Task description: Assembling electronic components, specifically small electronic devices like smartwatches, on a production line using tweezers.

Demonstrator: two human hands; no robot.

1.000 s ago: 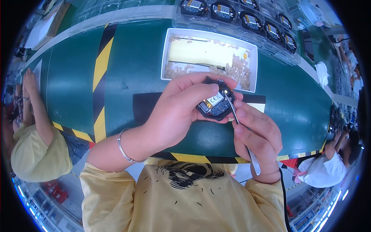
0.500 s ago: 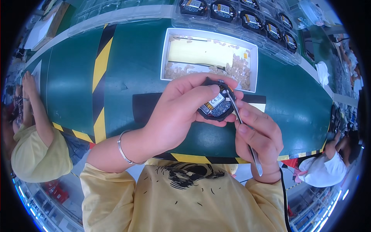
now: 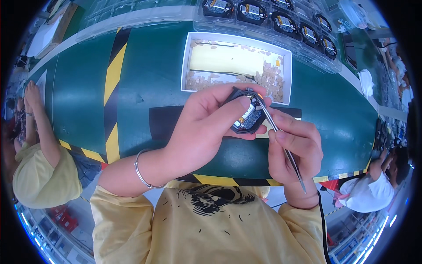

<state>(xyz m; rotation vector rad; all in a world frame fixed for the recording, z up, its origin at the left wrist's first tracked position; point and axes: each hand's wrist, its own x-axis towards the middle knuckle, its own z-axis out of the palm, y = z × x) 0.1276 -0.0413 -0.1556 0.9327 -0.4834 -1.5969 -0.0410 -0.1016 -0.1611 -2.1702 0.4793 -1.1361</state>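
Observation:
My left hand (image 3: 209, 112) grips a round black watch case (image 3: 251, 119) whose inside faces up, showing a white-labelled battery and a blue circuit board. The left thumb presses on its upper left part, and the fingers curl beneath. My right hand (image 3: 299, 147) closes round a pair of metal tweezers (image 3: 288, 152), held between thumb and fingers. The tweezers' tips reach the upper right rim of the case, close to a small orange spot. Whether they pinch anything there is too small to tell.
Behind the case lies a white box (image 3: 185, 66) with small beige scraps and a yellow sheet. Clear trays (image 3: 263, 31) at the back hold several similar watch cases. A black mat (image 3: 165, 121) lies under my hands. People sit at both sides.
The watch case has tilted and turned slightly in my left hand. The tweezers have rolled in my right hand, their rear end shifting right and up, while the tips stay by the rim.

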